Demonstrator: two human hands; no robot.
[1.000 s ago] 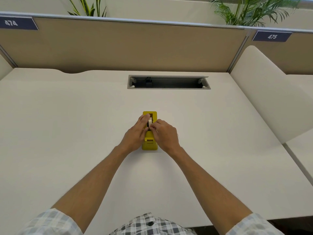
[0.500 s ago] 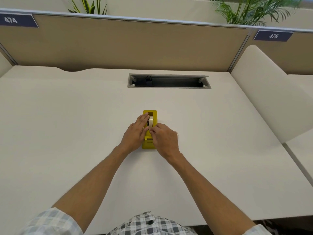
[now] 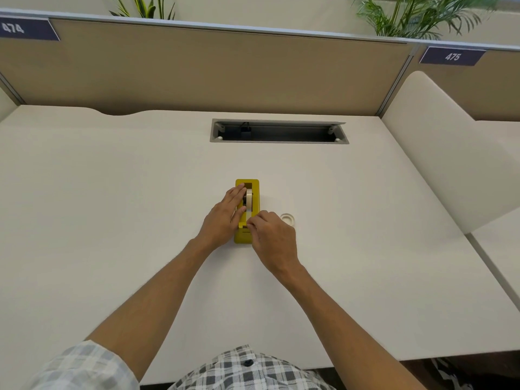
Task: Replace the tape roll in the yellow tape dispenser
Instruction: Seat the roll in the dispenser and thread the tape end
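The yellow tape dispenser [image 3: 254,190] stands on the white desk [image 3: 112,206], its long side running away from me. A cream tape roll [image 3: 249,199] sits in its slot. My left hand [image 3: 225,218] rests against the dispenser's left side, fingers straight along it. My right hand [image 3: 270,235] is at the near end, thumb and forefinger pinching the tape strip down by the cutter. A small clear ring, like an empty tape core [image 3: 287,218], lies on the desk just right of my right hand.
A recessed grey cable tray [image 3: 278,132] is set into the desk behind the dispenser. A tan partition [image 3: 211,71] closes the back and a white divider [image 3: 450,153] stands at the right. Plants rise behind the partition.
My right hand has moved nearer along the dispenser, drawing the tape strip toward the cutter end. The clear ring on the right, hidden before, is now uncovered. My left hand stays on the dispenser.
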